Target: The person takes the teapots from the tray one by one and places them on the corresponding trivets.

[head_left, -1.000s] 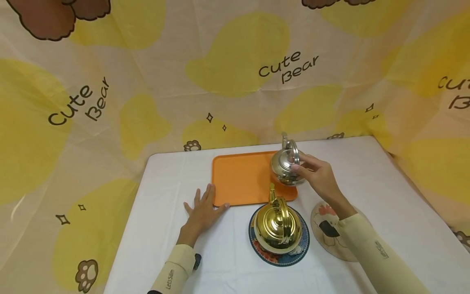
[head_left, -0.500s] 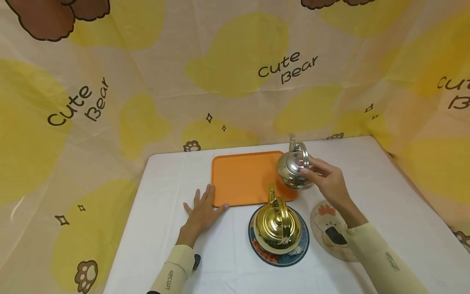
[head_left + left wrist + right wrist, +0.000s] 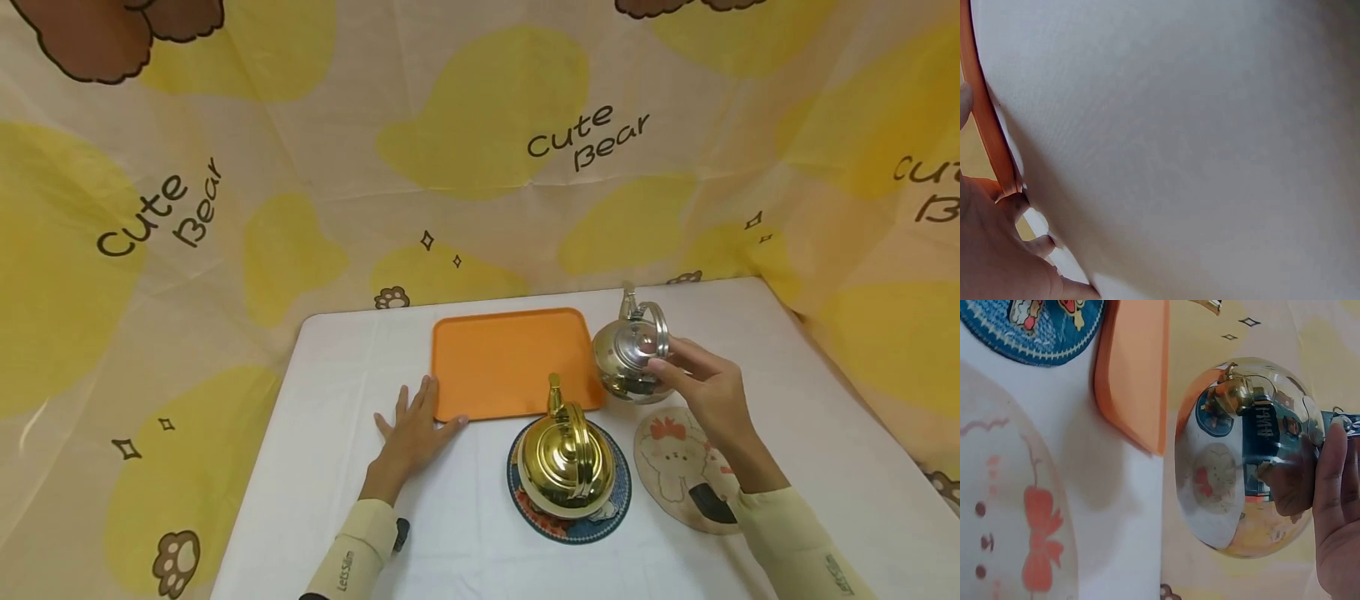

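My right hand (image 3: 708, 387) grips the handle of a silver teapot (image 3: 628, 354), held up just right of the orange tray (image 3: 510, 358). In the right wrist view the teapot's mirror-like body (image 3: 1244, 456) hangs above the white table, with my fingers at its handle. My left hand (image 3: 412, 429) lies with spread fingers at the tray's near left corner, thumb and fingertips at its rim. The left wrist view shows that hand (image 3: 997, 244) beside the tray's edge (image 3: 985, 106). A gold teapot (image 3: 567, 458) stands on a blue round mat (image 3: 622, 508) in front of the tray.
A round beige mat with a cartoon animal and red bow (image 3: 678, 475) lies right of the gold teapot, partly under my right forearm. The white-covered table (image 3: 345, 358) ends at a yellow patterned cloth backdrop (image 3: 315, 133).
My right hand has carried the silver teapot rightward and a little nearer, from over the tray's right end to beside it. The left hand, tray and gold teapot have stayed in place.
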`<state>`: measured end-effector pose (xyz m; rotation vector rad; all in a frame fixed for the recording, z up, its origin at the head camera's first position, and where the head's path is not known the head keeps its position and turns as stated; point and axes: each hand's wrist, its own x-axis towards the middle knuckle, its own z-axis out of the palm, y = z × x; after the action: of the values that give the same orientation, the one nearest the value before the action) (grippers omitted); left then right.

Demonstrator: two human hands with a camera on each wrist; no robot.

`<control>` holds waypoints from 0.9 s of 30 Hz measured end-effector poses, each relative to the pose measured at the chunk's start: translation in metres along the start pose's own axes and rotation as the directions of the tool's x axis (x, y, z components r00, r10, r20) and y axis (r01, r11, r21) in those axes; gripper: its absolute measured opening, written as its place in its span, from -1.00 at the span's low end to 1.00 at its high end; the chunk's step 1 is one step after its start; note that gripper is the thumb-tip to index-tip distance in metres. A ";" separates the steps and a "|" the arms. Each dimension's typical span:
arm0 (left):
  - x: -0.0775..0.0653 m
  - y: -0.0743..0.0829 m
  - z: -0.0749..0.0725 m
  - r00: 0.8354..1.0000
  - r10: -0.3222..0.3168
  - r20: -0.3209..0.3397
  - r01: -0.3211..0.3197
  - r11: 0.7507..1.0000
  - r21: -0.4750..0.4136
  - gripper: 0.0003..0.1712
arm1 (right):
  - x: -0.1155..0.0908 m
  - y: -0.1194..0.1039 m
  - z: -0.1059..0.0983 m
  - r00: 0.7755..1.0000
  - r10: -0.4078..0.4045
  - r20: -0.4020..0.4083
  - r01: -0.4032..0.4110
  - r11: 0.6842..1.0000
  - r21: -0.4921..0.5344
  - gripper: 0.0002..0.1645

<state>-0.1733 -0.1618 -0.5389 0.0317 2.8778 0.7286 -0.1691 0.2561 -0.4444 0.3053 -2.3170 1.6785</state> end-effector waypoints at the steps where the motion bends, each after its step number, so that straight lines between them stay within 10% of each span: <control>1: 0.000 0.000 0.000 1.000 0.000 0.000 0.000 1.000 0.000 0.13 | -0.002 0.000 -0.002 1.000 0.000 -0.009 0.000 1.000 -0.001 -0.51; 27: 0.000 0.002 0.000 1.000 -0.011 0.000 0.011 1.000 0.008 0.14 | -0.046 0.008 -0.034 0.995 -0.080 -0.058 0.089 0.981 0.171 -0.61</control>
<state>-0.1733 -0.1600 -0.5381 0.0166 2.8781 0.7154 -0.1253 0.2915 -0.4563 0.3849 -2.0946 1.8273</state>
